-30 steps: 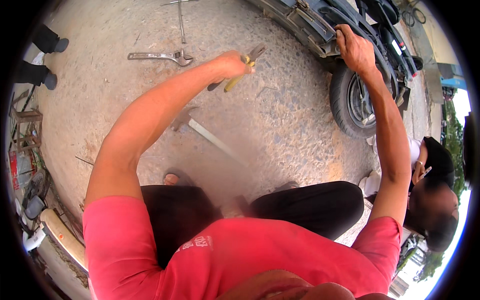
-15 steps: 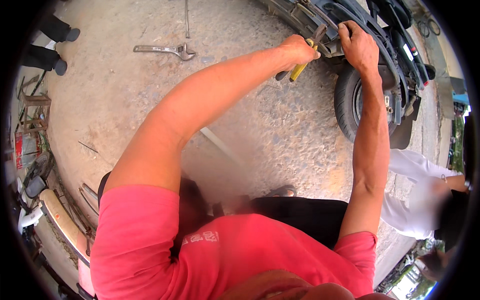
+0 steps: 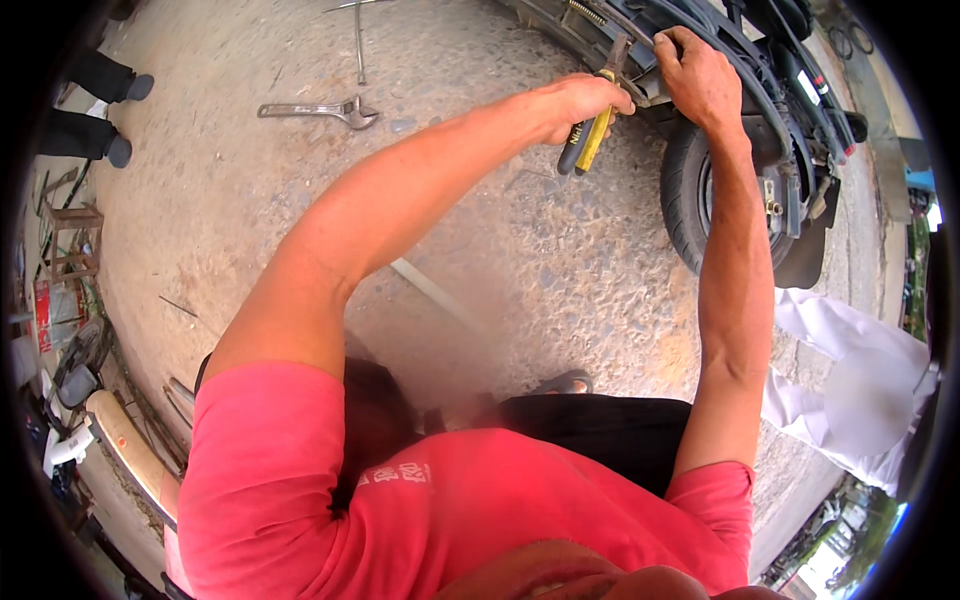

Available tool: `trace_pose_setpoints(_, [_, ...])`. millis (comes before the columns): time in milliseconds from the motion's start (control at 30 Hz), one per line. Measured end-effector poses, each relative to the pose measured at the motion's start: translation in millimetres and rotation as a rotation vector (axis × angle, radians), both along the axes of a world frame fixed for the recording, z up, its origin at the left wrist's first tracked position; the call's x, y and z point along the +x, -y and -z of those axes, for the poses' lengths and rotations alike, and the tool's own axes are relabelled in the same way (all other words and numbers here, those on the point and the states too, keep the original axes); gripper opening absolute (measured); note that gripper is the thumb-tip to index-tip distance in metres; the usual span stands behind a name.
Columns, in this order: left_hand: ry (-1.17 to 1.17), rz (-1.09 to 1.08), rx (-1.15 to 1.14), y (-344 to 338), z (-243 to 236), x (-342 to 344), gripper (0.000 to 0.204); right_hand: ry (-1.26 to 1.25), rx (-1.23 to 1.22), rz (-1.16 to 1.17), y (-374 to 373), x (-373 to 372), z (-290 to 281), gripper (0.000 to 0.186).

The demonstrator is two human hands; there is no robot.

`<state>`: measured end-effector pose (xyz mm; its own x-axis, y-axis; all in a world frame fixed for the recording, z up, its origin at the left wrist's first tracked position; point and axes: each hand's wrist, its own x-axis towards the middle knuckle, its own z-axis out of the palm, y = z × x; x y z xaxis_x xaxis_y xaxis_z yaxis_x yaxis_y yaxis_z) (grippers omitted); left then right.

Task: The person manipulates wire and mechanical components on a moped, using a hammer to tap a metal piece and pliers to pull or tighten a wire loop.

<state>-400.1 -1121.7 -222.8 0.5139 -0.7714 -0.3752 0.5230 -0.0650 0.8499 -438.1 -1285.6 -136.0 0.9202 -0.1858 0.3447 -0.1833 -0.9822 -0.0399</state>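
My left hand (image 3: 588, 103) is closed round a pair of pliers (image 3: 597, 145) with yellow and black handles. The handles stick out below my fist, and the metal jaws point up beside the underside of a motorbike (image 3: 757, 95). My right hand (image 3: 705, 85) is at the bike's side just right of the jaws, above the tyre (image 3: 684, 200). Its thumb and forefinger are bent together by a metal part of the frame; whatever they grip is too small to make out.
On the rough concrete ground lie an adjustable wrench (image 3: 320, 111) and a long T-shaped tool (image 3: 360, 45). A person's dark trouser legs (image 3: 95, 135) stand at far left, near a small wooden stool (image 3: 75, 230). Someone in white clothing (image 3: 825, 330) is at the right.
The pliers have turned a little, so more of both handles shows beneath my left hand. My right hand stays at the bike's frame. The whole view has shifted slightly.
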Motion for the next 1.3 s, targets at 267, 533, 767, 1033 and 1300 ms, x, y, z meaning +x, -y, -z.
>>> trace_pose_setpoints(267, [0.024,0.011,0.053,0.6,-10.0,-6.7,0.021,-0.001,-0.020,-0.003,-4.6,1.1,-1.8,0.038])
trace_pose_setpoints(533, [0.024,-0.005,0.076,1.6,-10.3,-7.5,0.023,0.011,-0.023,-0.012,-5.0,4.0,0.1,0.037])
trace_pose_setpoints(767, [0.016,-0.023,0.093,1.1,-13.2,-8.5,0.023,0.000,-0.022,0.016,-7.6,6.9,-1.3,0.039])
trace_pose_setpoints(1033, [0.040,-0.002,0.094,1.6,-7.7,-1.6,0.024,0.257,-0.027,-0.151,-24.2,-38.4,-2.1,0.049])
trace_pose_setpoints(1300, [0.076,0.006,0.099,-2.5,-14.8,-2.3,0.026,-0.252,0.732,0.158,-59.7,-137.8,49.3,0.093])
